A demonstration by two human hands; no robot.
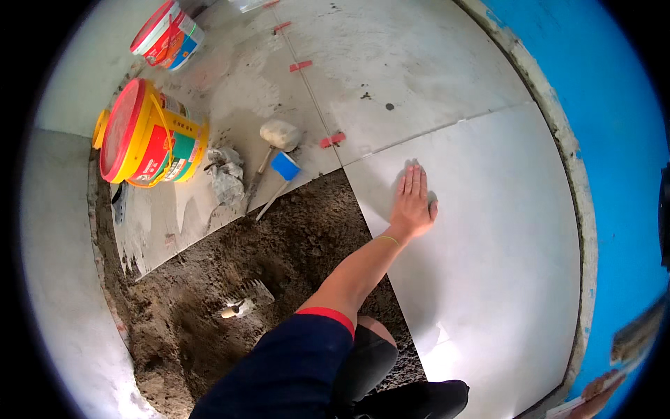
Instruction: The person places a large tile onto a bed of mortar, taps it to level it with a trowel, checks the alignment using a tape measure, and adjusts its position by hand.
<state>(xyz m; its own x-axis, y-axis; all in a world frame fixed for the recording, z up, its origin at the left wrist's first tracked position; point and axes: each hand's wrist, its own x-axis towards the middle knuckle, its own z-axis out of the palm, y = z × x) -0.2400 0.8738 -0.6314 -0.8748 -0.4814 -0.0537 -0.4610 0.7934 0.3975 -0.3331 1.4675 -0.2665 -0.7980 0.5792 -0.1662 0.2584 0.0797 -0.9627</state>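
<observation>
Reaching forward with one bare arm fully outstretched, hand (pixel 413 202) lying flat, palm down, fingers together and pointing away

Two packages show in my view, both plastic buckets tipped on their sides on the grey tiled floor at upper left. The nearer one, a yellow bucket (pixel 150 136), has a red lid facing left, a yellow handle, and a wrap-around label (pixel 178 150) in red, green and white bands. Well behind it, by the top edge, lies a smaller white bucket (pixel 167 35) with a red lid and a label (pixel 174 43) in red, orange and blue. I see no signs or screens.
</observation>
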